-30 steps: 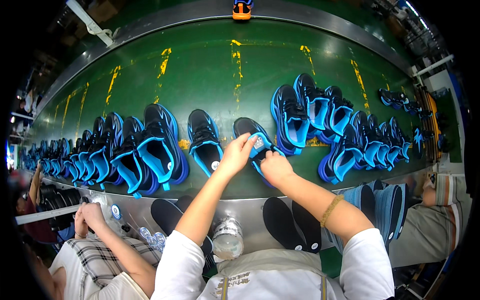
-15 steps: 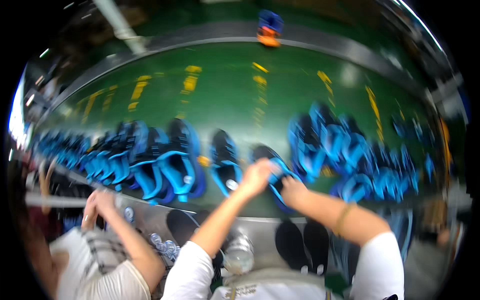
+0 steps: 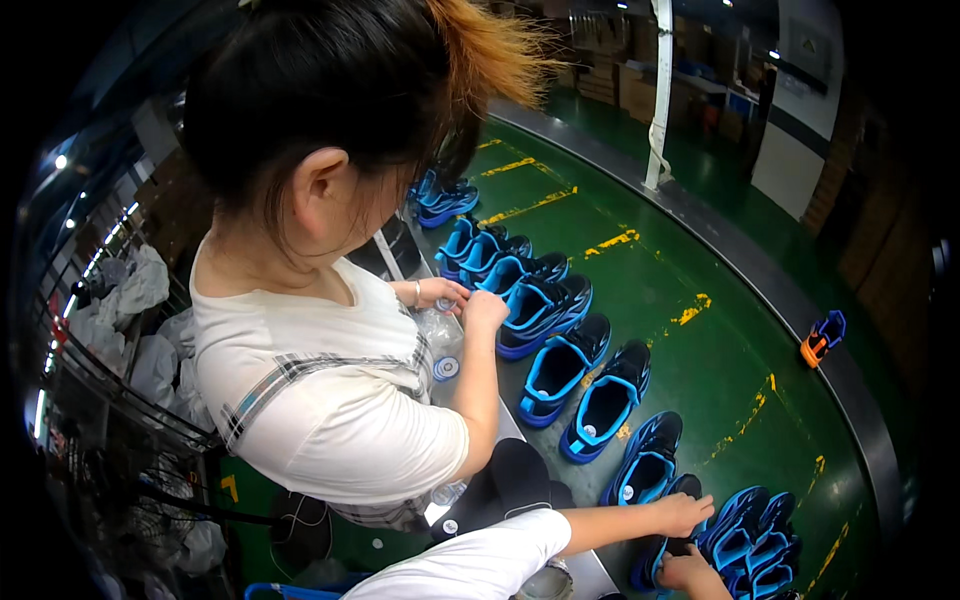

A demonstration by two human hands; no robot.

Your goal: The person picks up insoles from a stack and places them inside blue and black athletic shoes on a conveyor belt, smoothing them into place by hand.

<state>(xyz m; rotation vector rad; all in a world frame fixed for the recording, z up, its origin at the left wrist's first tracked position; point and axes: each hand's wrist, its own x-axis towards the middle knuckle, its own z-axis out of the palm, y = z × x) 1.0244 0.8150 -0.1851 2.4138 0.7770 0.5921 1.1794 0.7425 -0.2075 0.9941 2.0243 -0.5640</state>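
The view swings left onto a co-worker (image 3: 330, 420), yet the left hand (image 3: 684, 514) and right hand (image 3: 690, 571) stay at one shoe (image 3: 647, 563), work there unbroken, though whether either grips it can't be told.

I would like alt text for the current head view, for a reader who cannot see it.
A person's left hand and right hand are at a black-and-blue sneaker, lower right. A co-worker wearing white with a plaid strap occupies much of the left side, beside similar sneakers lined along a green, yellow-marked conveyor belt.
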